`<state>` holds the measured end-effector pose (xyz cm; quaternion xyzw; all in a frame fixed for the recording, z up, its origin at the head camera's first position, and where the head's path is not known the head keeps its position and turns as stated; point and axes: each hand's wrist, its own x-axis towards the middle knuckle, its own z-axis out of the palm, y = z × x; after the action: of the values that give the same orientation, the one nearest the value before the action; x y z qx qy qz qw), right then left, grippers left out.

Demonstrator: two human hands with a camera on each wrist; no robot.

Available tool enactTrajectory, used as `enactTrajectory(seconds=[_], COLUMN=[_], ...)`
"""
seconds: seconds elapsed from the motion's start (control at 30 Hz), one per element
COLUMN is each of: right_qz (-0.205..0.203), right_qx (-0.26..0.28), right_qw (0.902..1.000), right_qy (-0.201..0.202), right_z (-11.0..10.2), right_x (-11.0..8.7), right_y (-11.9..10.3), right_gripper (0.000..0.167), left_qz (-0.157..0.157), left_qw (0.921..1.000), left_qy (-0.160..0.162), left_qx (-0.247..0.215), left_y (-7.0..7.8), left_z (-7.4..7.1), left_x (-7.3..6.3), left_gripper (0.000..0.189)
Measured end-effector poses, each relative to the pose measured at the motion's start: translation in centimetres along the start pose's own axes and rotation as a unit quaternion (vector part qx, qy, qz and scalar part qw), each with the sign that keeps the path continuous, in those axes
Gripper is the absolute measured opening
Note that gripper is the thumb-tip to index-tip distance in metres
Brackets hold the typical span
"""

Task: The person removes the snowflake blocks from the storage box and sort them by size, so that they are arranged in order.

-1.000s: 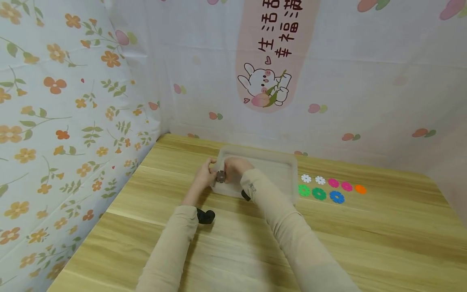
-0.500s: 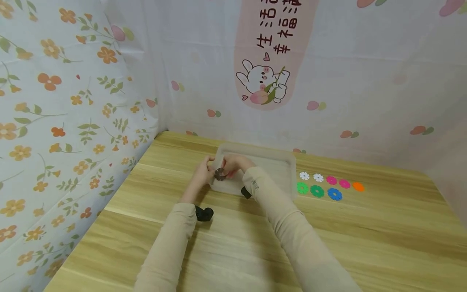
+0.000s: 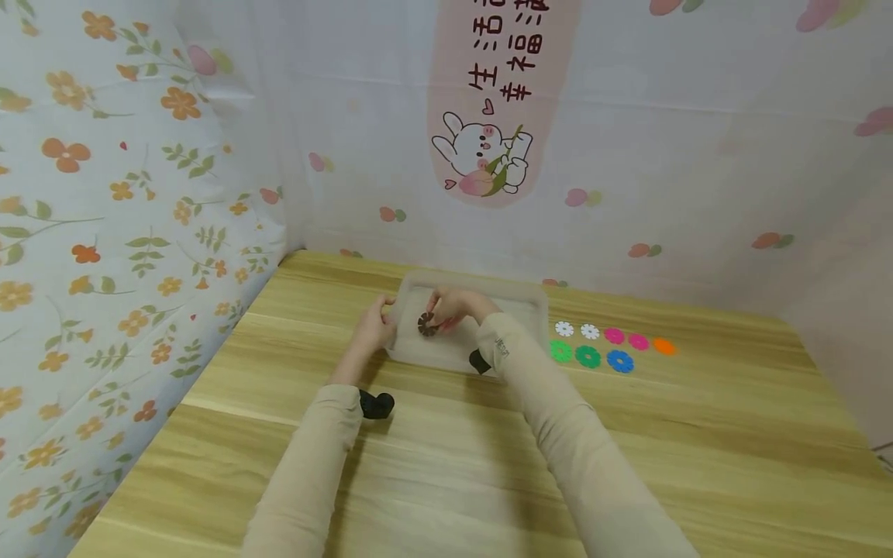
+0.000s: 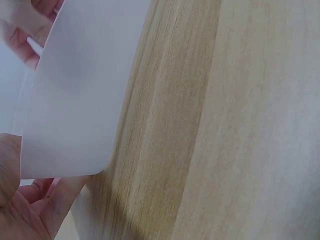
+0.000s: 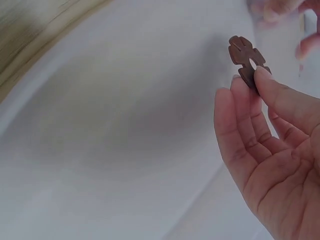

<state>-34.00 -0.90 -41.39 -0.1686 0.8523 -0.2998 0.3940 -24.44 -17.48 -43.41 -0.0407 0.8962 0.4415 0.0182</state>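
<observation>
My right hand (image 3: 456, 304) pinches a brown notched disc (image 3: 426, 324), a flower-shaped piece with a hole in its centre, between thumb and fingertips. In the right wrist view the brown disc (image 5: 245, 61) is tilted and raised above the pale floor of a translucent plastic box (image 3: 436, 356). My left hand (image 3: 372, 325) holds the box at its left end. In the left wrist view the thumb of the left hand (image 4: 37, 207) lies on one side of the box wall (image 4: 82, 90), with fingers on the other side at the corner.
Right of the box, several notched discs lie flat in two rows: white (image 3: 589, 332), pink (image 3: 614, 335), orange (image 3: 664, 346), light green (image 3: 561, 351), dark green (image 3: 588, 356) and blue (image 3: 620, 361). The wooden table (image 3: 432, 465) meets a patterned cloth (image 3: 349, 139) behind and at left.
The right hand has drawn the brown disc away from the left hand, rightward within the box. The left hand stays at the box's left end. The head view has shifted slightly.
</observation>
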Motion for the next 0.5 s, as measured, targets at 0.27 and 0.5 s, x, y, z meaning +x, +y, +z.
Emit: enactTrajectory(seconds=[0.27, 0.5], right_qz=[0.020, 0.002], right_qx=[-0.002, -0.004], right_qw=[0.9992, 0.9991], right_qy=[0.034, 0.041], right_z=[-0.4, -1.4], right_x=[-5.9, -8.2], right_y=[-0.5, 0.7], right_gripper=[0.029, 0.019], left_qz=[-0.003, -0.003], left_qw=[0.9999, 0.9998], left_qy=[-0.012, -0.020], left_qx=[0.000, 0.002], left_y=[-0.2, 0.0], left_z=[-0.1, 0.0], left_x=[-0.2, -0.1], left_gripper=[0.049, 0.050])
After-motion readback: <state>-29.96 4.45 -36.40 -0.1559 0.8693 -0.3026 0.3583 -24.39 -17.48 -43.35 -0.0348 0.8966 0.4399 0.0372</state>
